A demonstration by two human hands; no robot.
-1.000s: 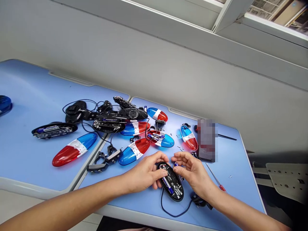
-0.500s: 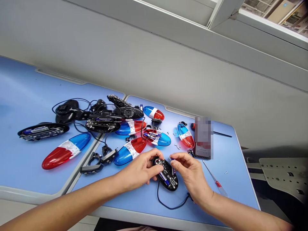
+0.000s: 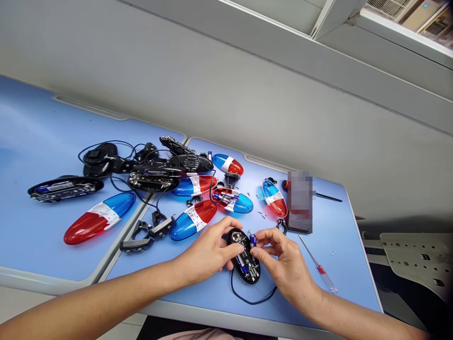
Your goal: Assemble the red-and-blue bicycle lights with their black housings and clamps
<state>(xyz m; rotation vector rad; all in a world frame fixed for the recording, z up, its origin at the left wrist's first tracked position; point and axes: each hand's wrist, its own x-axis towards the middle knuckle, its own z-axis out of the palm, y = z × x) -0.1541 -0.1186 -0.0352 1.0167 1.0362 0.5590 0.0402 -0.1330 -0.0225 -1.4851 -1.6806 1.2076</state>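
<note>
My left hand [image 3: 215, 248] grips a black oval light base [image 3: 252, 274] by its far left side, thumb across the exposed circuit board. One blue battery [image 3: 241, 264] lies in the base's left slot. Between the fingertips of my right hand [image 3: 279, 255] is another blue battery [image 3: 252, 240], held upright at the right edge of the base. A black cable [image 3: 244, 301] loops from the base along the tabletop. Just beyond my left hand rests a red, white and blue lens cover [image 3: 194, 219].
More lens covers [image 3: 99, 219], black bases with wires [image 3: 154, 179] and a clamp bracket [image 3: 139, 238] crowd the left and middle. On the right are a dark box [image 3: 300, 203], partly pixelated, a clear-handled screwdriver [image 3: 320, 268] and loose screws [image 3: 262, 214]. A chair [image 3: 414, 259] stands beyond the right edge.
My right fingers have shifted on the battery, which now shows upright between the fingertips. The base has turned a little in my left hand. The camera view has shifted slightly.
</note>
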